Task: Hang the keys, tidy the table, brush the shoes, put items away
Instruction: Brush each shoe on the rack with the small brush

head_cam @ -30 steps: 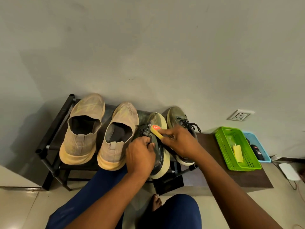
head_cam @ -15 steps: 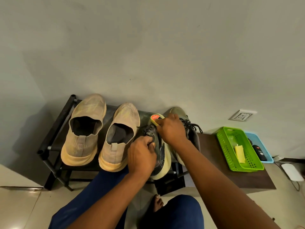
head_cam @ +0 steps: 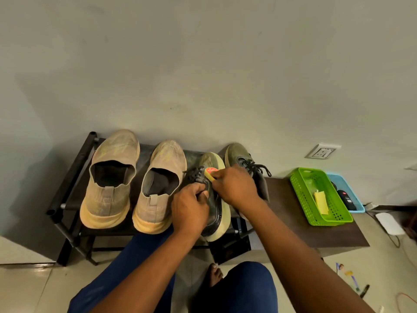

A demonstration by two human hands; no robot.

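Note:
A dark green sneaker lies tilted on its side on the black shoe rack, pale sole facing right. My left hand grips it at the collar, near the laces. My right hand holds a small yellow shoe brush with a red label against the sneaker's upper. The second green sneaker stands upright just behind my right hand, partly hidden. Two beige slip-on shoes stand on the rack's left side.
A green basket holding a yellow cloth and a blue basket with a dark key fob sit on a low brown table at the right. A wall socket, a white device and cables lie further right. My knees and a bare foot are below.
My right hand with the brush went up toward the sneaker's toe, then came back down toward the laces. My left hand has kept its hold on the sneaker.

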